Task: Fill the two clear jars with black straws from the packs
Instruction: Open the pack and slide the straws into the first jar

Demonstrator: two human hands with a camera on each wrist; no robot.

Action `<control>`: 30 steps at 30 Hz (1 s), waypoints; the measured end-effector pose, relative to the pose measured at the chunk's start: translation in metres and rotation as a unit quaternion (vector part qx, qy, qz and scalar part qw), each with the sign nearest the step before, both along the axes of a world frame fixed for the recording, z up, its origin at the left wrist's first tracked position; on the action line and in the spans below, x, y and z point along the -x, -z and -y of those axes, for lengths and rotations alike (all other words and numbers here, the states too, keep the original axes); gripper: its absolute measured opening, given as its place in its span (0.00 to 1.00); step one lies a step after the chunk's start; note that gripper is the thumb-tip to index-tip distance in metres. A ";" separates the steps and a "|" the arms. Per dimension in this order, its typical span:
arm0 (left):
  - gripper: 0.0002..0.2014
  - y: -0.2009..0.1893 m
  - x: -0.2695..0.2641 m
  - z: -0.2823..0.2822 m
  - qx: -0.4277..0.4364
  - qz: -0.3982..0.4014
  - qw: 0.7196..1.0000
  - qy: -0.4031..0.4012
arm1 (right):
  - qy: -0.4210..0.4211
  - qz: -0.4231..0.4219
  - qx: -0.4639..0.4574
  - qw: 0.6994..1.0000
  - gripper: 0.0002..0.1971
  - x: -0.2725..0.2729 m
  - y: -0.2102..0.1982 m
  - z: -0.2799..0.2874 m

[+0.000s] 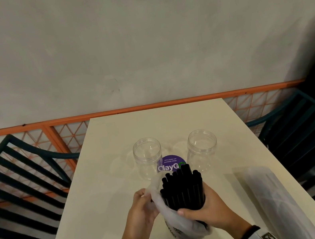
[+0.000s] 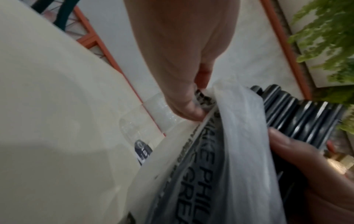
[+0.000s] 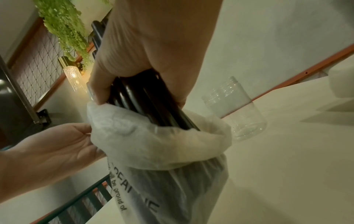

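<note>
Two clear jars stand upright with no lids on the cream table: the left jar and the right jar. Nearer me, my right hand grips a thick bundle of black straws that sticks halfway out of a white plastic pack. My left hand pinches the pack's open edge and holds it back. The left wrist view has the pack and straws close up. In the right wrist view my fingers curl round the straws above the pack, the right jar beyond.
A second white pack lies on the table at the right. A purple round sticker sits between the jars. Dark slatted chairs stand on the left and right. A wall with an orange rail runs behind.
</note>
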State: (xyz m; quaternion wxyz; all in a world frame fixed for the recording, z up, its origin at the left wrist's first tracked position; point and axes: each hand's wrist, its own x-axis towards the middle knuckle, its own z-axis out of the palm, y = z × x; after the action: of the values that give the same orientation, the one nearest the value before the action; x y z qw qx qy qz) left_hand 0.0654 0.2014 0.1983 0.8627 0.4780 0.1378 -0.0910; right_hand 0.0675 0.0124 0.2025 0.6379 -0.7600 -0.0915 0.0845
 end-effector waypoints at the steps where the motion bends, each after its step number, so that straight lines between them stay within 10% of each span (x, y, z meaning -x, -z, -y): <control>1: 0.07 -0.003 0.000 -0.002 -0.026 0.002 1.000 0.012 | -0.002 0.002 0.003 1.000 0.28 0.000 0.000 -0.001; 5: 0.18 -0.022 0.000 -0.006 -0.238 0.053 0.964 0.104 | -0.015 0.031 0.032 0.999 0.30 -0.002 -0.004 -0.004; 9: 0.08 -0.020 -0.004 -0.012 -0.343 0.025 0.938 0.030 | -0.053 0.048 0.177 0.982 0.44 -0.005 0.001 0.006; 14: 0.13 -0.022 0.002 -0.022 -0.272 -0.001 0.961 0.050 | -0.140 -0.077 0.234 0.959 0.57 -0.003 0.013 0.033; 21: 0.16 -0.017 0.008 -0.017 -0.266 0.011 0.960 0.091 | -0.176 -0.107 0.149 0.967 0.30 0.003 0.008 0.039; 30: 0.12 -0.010 0.007 -0.017 -0.298 -0.022 0.954 0.030 | -0.144 -0.192 0.034 0.970 0.50 0.002 0.019 0.052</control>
State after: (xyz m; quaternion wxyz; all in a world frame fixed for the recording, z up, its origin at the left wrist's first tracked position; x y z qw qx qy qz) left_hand 0.0589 0.2181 0.2083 0.6747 0.7152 0.1632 -0.0819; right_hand 0.0655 -0.0395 0.1831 0.5988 -0.7292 -0.0727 0.3231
